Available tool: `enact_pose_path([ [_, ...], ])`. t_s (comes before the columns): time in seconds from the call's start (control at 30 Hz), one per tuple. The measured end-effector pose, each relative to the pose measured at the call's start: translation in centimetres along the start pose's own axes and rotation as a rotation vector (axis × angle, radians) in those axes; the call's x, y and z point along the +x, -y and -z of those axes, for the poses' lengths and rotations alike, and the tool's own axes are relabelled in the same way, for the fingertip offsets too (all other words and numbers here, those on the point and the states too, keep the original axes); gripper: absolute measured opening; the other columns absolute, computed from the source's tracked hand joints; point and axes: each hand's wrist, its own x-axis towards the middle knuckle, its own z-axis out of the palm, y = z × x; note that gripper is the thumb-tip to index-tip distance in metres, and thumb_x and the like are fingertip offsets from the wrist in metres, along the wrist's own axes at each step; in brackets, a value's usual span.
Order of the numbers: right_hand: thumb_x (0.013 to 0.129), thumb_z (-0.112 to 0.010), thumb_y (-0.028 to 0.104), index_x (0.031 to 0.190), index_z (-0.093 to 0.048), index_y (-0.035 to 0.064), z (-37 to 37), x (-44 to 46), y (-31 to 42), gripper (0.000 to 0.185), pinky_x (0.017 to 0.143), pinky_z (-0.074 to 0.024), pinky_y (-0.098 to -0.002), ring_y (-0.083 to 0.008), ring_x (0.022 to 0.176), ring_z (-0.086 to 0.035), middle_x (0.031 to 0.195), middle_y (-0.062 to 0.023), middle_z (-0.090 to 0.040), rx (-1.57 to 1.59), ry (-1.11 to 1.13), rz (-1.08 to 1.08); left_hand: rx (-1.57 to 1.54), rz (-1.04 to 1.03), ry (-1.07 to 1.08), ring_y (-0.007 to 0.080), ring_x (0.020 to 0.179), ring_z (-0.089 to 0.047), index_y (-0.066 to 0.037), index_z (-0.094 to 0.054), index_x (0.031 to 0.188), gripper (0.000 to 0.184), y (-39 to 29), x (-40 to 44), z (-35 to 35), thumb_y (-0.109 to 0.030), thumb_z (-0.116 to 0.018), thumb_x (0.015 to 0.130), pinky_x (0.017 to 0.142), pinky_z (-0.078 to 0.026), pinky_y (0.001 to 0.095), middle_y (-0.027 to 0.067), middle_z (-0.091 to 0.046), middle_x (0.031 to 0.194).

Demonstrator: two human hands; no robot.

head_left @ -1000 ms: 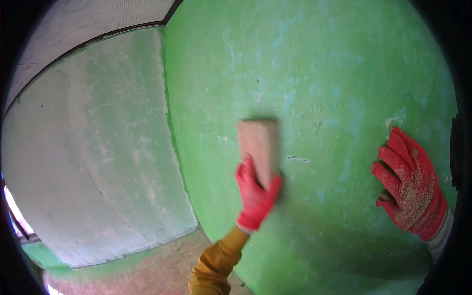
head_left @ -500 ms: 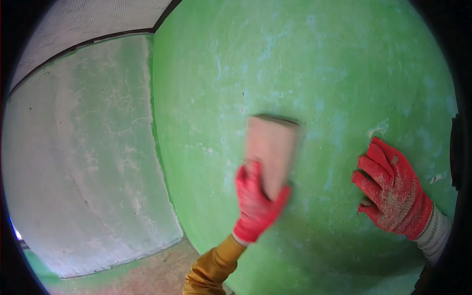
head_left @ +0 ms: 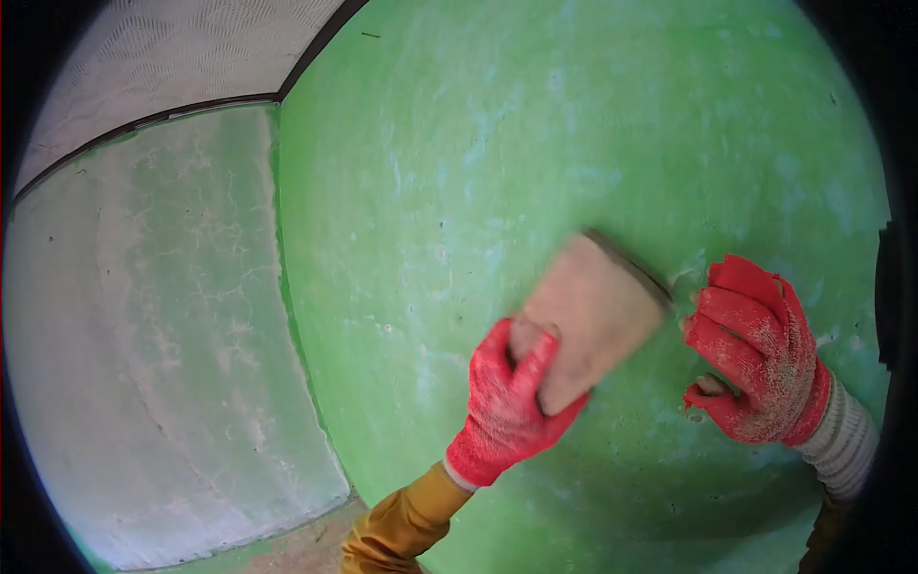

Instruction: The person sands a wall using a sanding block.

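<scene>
My left hand [head_left: 502, 407], in a dusty red-coated glove, grips the lower left end of a beige sanding block [head_left: 607, 316]. The block is slightly blurred and tilted to the upper right, held against the green wall [head_left: 459, 191]. To its right, my right hand [head_left: 755, 354] is at the wall with its fingers loosely bent and apart, holding nothing. That glove is also red and dusty, worn through at some fingertips. The wall has pale blue patches and small chips in its paint.
A second wall [head_left: 182, 335], whitish and cracked over green, meets the green one at a corner on the left. Dark trim [head_left: 206, 105] runs below a patterned white ceiling [head_left: 182, 43]. A strip of brownish floor [head_left: 311, 547] shows at the bottom.
The sanding block has turned clockwise from near upright and moved right, closer to my right hand. My right hand stays in nearly the same place. The view has shifted slightly.
</scene>
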Motion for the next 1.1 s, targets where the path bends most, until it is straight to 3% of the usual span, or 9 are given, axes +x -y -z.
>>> enact_pose_path([
  [0.07, 0.06, -0.078, 0.027, 0.121, -0.062, 0.0071, 0.0, 0.0, -0.1, 0.066, 0.093, -0.0462, -0.0542, -0.0408, 0.121, -0.054, 0.128, -0.0149, -0.055, -0.007, -0.022, -0.004, -0.013, -0.199, 0.066, 0.0466, 0.125, -0.045, -0.004, -0.034, 0.15, 0.11, 0.9, 0.5, 0.4, -0.027, -0.091, 0.059, 0.105, -0.04, 0.0526, 0.0273, -0.043, 0.14],
  [0.27, 0.065, -0.08, 0.032, 0.125, -0.058, 0.0057, 0.3, 0.9, -0.4, 0.069, 0.096, -0.046, -0.058, -0.047, 0.118, -0.054, 0.132, -0.0186, -0.052, 0.044, -0.037, 0.039, -0.096, 0.21, -0.123, 0.0396, 0.126, -0.046, -0.001, -0.033, 0.15, 0.096, 8.1, 7.0, 0.2, -0.018, -0.085, 0.071, 0.108, -0.04, 0.0453, 0.0227, -0.044, 0.138],
  [0.47, 0.056, -0.085, 0.045, 0.137, -0.052, 0.0095, 0.3, 4.0, -0.7, 0.094, 0.108, -0.0371, -0.0566, -0.0503, 0.134, -0.036, 0.146, -0.0261, -0.036, 0.02, 0.204, 0.019, -0.206, -0.431, 0.088, 0.0431, 0.116, -0.052, -0.016, -0.054, 0.134, 0.088, -1.2, 3.3, 1.3, -0.024, -0.094, 0.055, 0.097, -0.044, 0.0521, 0.0227, -0.049, 0.133],
  [0.7, 0.065, -0.081, 0.043, 0.133, -0.054, 0.007, 0.7, 6.6, 1.2, 0.082, 0.099, -0.0433, -0.0506, -0.0409, 0.119, -0.048, 0.127, -0.0243, -0.05, -0.098, 0.538, 0.089, -0.181, -0.461, 0.045, 0.0424, 0.118, -0.051, -0.017, -0.053, 0.132, 0.084, -0.9, 2.5, 0.7, -0.028, -0.093, 0.059, 0.098, -0.042, 0.0545, 0.0239, -0.047, 0.136],
  [0.77, 0.064, -0.079, 0.041, 0.128, -0.057, 0.0109, 1.6, 7.4, -0.3, 0.074, 0.092, -0.0457, -0.0485, -0.0341, 0.11, -0.052, 0.119, -0.0174, -0.056, 0.029, 0.482, -0.047, -0.016, -0.45, -0.087, 0.0449, 0.125, -0.046, -0.015, -0.046, 0.138, 0.088, -1.4, 1.5, 0.3, -0.028, -0.09, 0.064, 0.102, -0.038, 0.0597, 0.0252, -0.041, 0.142],
  [0.87, 0.064, -0.077, 0.04, 0.124, -0.061, 0.0159, 5.3, 8.8, -8.5, 0.067, 0.091, -0.0473, -0.0485, -0.0358, 0.106, -0.055, 0.119, -0.0134, -0.059, -0.503, -0.129, 0.162, -0.104, -0.256, -0.105, 0.048, 0.13, -0.04, -0.013, -0.039, 0.142, 0.089, -4.2, 0.1, 0.3, -0.026, -0.087, 0.069, 0.105, -0.033, 0.0637, 0.0257, -0.034, 0.147],
  [0.97, 0.065, -0.075, 0.041, 0.126, -0.061, 0.018, 10.0, 11.4, -17.1, 0.066, 0.09, -0.0489, -0.0479, -0.0369, 0.103, -0.057, 0.122, -0.0177, -0.061, -0.802, -0.477, -0.571, -0.209, -0.308, -0.05, 0.0497, 0.129, -0.039, -0.008, -0.042, 0.139, 0.083, -6.4, -0.9, -0.1, -0.026, -0.086, 0.071, 0.104, -0.034, 0.0638, 0.0256, -0.035, 0.145],
  [1.07, 0.068, -0.076, 0.043, 0.132, -0.06, 0.0189, 10.7, 13.8, -13.2, 0.07, 0.1, -0.0448, -0.0465, -0.0354, 0.11, -0.057, 0.119, -0.0189, -0.06, -0.642, -0.27, -0.859, -0.283, -0.29, 0.008, 0.05, 0.127, -0.041, -0.005, -0.047, 0.135, 0.077, -7.8, -1.1, -1.0, -0.026, -0.085, 0.071, 0.102, -0.037, 0.0635, 0.0253, -0.038, 0.141],
  [1.1, 0.067, -0.077, 0.043, 0.13, -0.061, 0.0192, 8.7, 13.5, -11.3, 0.069, 0.1, -0.0449, -0.047, -0.035, 0.112, -0.056, 0.119, -0.0181, -0.06, -0.622, -0.175, -0.654, -0.299, -0.29, 0.006, 0.0504, 0.127, -0.042, -0.004, -0.048, 0.134, 0.076, -8.1, -0.8, -1.4, -0.026, -0.085, 0.071, 0.102, -0.037, 0.0634, 0.0255, -0.039, 0.14],
])
